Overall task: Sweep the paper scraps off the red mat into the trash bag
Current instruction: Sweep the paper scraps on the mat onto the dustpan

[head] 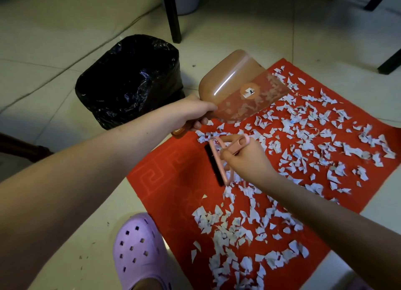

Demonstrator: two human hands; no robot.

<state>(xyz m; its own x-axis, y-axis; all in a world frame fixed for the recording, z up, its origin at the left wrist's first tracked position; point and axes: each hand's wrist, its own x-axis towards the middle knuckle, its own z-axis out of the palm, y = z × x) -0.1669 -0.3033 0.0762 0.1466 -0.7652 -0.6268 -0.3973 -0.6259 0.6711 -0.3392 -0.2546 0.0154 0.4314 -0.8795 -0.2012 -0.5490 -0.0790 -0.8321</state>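
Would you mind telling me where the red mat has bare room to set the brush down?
The red mat is bare at its near-left corner, between the brush and the purple shoe. Paper scraps crowd the rest, right and near side alike. The floor beyond the trash bag is also free.

Your left hand reaches forward on a long, bare forearm, fingers curled closed around a handle, thumb on top; your right hand comes in from the lower right, wrist bent, fingers pinched tight around a second handle; the two hands sit near each other, not touching.
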